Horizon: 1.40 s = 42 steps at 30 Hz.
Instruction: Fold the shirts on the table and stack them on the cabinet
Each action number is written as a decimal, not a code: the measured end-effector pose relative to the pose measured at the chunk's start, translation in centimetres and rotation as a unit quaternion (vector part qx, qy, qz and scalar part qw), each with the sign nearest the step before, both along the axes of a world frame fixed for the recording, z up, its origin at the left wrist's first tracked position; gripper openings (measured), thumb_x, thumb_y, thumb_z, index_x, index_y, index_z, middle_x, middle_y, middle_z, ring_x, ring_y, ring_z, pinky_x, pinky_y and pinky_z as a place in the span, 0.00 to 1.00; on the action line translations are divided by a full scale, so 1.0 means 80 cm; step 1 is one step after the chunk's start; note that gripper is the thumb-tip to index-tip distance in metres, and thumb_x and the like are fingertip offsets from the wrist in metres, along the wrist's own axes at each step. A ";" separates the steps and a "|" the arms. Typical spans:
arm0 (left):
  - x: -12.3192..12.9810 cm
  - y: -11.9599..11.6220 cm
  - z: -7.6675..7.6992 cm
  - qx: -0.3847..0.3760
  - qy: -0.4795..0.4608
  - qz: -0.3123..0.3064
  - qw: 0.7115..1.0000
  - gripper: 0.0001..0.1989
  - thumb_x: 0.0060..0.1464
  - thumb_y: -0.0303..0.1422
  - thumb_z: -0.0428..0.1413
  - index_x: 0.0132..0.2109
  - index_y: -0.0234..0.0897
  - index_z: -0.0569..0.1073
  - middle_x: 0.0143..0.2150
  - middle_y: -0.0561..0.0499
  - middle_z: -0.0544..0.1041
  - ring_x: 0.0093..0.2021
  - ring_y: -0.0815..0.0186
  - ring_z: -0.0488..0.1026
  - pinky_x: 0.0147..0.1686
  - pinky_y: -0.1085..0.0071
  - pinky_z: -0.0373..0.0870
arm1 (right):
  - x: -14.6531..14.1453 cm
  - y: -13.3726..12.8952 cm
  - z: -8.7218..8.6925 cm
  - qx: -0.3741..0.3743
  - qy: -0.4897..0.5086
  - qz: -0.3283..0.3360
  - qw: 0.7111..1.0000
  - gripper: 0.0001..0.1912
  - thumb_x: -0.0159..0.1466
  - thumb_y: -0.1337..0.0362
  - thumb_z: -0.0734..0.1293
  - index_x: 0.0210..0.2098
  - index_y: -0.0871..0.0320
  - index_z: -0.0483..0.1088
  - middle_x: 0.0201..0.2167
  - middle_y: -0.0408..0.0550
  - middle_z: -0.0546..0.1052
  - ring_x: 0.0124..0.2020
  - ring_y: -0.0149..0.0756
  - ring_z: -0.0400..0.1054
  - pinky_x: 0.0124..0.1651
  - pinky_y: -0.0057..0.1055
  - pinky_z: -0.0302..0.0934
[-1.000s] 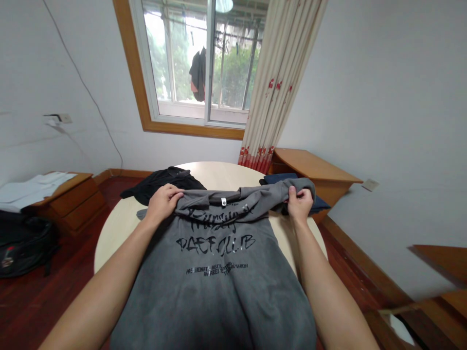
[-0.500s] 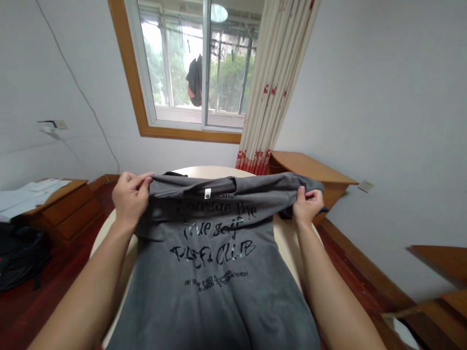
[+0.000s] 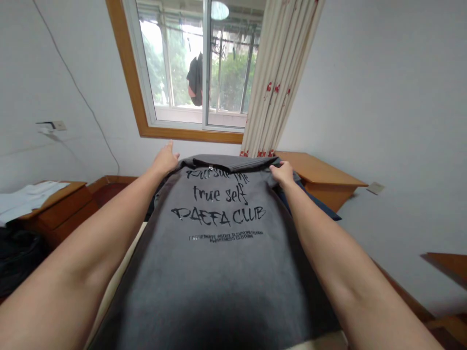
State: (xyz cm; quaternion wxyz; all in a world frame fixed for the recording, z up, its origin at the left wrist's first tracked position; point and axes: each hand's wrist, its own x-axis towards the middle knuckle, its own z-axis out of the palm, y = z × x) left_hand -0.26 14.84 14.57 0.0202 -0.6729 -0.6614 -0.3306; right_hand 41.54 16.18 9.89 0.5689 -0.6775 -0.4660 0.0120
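A grey T-shirt (image 3: 215,277) with black lettering on its chest is spread out in front of me, over the round cream table (image 3: 122,274). Its neckline and shoulders are stretched along the far side. At the left shoulder, my left hand (image 3: 167,159) grips the fabric, with one finger sticking up. My right hand (image 3: 282,173) pinches the cloth at the other shoulder. Dark blue fabric (image 3: 323,208) shows from under the shirt on the right. The shirt covers most of the tabletop.
Beyond the table are a window (image 3: 175,73) and a cream curtain (image 3: 280,82) with red flowers. A wooden desk (image 3: 321,170) stands at the back right. On the left, white papers or cloth (image 3: 29,197) lie on a wooden cabinet (image 3: 58,211), near a black bag (image 3: 18,260).
Both hands have moved farther away from me and closer together, drawing the shirt along. The shirt now lies flatter, and its lettering reads more plainly. More dark blue fabric shows at the right.
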 end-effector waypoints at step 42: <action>-0.052 -0.375 -0.204 -0.184 0.157 0.016 0.970 0.25 0.67 0.40 0.43 0.64 0.36 0.69 0.54 0.36 0.76 0.50 0.50 0.77 0.47 0.59 0.73 | 0.032 -0.372 -0.166 -0.304 -0.320 0.058 0.895 0.21 0.66 0.68 0.59 0.56 0.62 0.73 0.50 0.60 0.75 0.50 0.44 0.73 0.55 0.35 0.62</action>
